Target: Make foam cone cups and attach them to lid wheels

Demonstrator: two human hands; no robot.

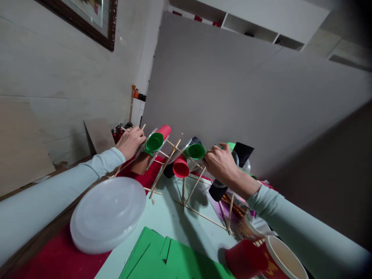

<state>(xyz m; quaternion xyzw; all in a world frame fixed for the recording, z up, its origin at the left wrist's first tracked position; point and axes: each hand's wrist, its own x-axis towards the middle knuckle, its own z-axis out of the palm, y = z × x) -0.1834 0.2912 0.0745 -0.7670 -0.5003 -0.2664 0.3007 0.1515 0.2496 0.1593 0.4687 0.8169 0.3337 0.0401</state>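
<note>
A frame of thin wooden sticks (186, 186) stands on a pale table top (174, 224). Paper cones hang on it: a green cone (154, 142) at the left, a red cone (180, 167) in the middle, another green cone (196, 151) to the right. My left hand (131, 142) is closed around a stick at the frame's left end, beside a brown piece (141, 163). My right hand (221, 163) pinches a stick at the frame's right side, next to a black cup (217, 190).
A stack of clear plastic plates (107, 213) lies at the left on a red cloth (58, 259). Green paper sheets (171, 257) lie at the front. Paper cups (283, 259) and a red cone (245, 259) sit at the lower right. A grey board (247, 89) stands behind.
</note>
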